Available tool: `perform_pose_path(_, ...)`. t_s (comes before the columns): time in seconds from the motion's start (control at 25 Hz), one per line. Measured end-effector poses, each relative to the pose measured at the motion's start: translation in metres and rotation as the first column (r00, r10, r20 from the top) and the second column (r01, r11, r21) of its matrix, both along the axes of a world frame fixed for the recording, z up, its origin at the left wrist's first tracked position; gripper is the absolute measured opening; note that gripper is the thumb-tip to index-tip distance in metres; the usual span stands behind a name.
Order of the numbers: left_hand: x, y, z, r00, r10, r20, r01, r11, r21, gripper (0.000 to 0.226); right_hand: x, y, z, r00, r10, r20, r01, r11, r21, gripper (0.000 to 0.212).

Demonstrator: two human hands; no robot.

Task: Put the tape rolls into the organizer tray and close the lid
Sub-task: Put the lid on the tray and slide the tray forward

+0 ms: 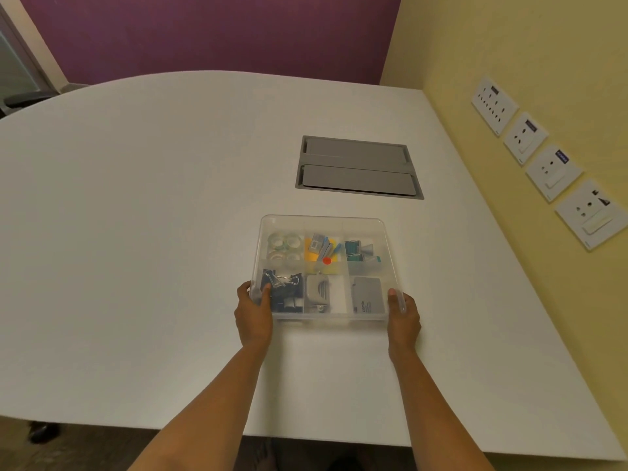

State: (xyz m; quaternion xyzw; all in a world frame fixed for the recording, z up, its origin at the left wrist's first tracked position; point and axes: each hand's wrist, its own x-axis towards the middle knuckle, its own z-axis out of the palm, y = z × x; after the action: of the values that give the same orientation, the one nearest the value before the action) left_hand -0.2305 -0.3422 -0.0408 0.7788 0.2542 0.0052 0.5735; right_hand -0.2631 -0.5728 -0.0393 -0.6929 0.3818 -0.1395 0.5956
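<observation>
A clear plastic organizer tray (322, 222) sits on the white table with its clear lid lying over it. Several clear tape rolls (285, 246) lie in the far left compartment, seen through the lid. Other compartments hold blue binder clips (282, 287), a grey stapler-like tool (318, 291), a grey box (369, 296), green clips (356, 250) and small coloured items (323, 249). My left hand (254, 314) grips the near left corner with the thumb on top. At the near right corner my right hand (403, 317) holds on the same way.
A grey cable hatch (356, 167) is set into the table beyond the tray. A yellow wall with several socket plates (543, 164) runs along the right. The table's near edge (306, 436) is close to me.
</observation>
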Motion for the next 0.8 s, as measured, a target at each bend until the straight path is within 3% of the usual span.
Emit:
perform_pose_path(0.08, 0.005, -0.002, -0.004, 0.998, -0.049, 0.051, 0.041, 0.988, 0.149, 0.048, 0.002, 0.001, 0.0, 0.999, 0.036, -0.007, -0.036, 0.998, -0.052, 0.039)
perform_pose_path(0.16, 0.009, -0.005, -0.007, 0.987, -0.141, 0.071, 0.101, 0.91, 0.403, 0.05, 0.006, 0.001, -0.002, 0.992, 0.104, -0.066, -0.118, 0.958, -0.261, 0.042)
perform_pose_path(0.24, 0.006, -0.01, -0.008, 0.953, -0.3, 0.046, 0.206, 0.75, 0.628, 0.05, 0.01, 0.001, -0.002, 0.97, 0.172, -0.169, -0.24, 0.776, -0.584, 0.042)
perform_pose_path(0.32, -0.001, -0.017, -0.006, 0.889, -0.457, -0.027, 0.334, 0.608, 0.72, 0.057, 0.012, 0.005, -0.001, 0.915, 0.301, -0.269, -0.395, 0.529, -0.751, 0.042)
perform_pose_path(0.4, -0.004, -0.023, -0.003, 0.822, -0.552, -0.136, 0.472, 0.528, 0.706, 0.077, 0.011, 0.012, 0.002, 0.801, 0.448, -0.397, -0.579, 0.409, -0.705, 0.046)
perform_pose_path(0.6, 0.009, -0.028, 0.009, 0.668, -0.597, -0.444, 0.728, 0.402, 0.556, 0.098, 0.02, 0.016, 0.018, 0.498, 0.555, -0.667, -0.867, 0.323, -0.379, 0.086)
perform_pose_path(0.8, 0.012, -0.029, 0.01, 0.645, -0.606, -0.465, 0.753, 0.399, 0.524, 0.103, 0.025, 0.018, 0.023, 0.415, 0.558, -0.719, -0.909, 0.282, -0.307, 0.094)
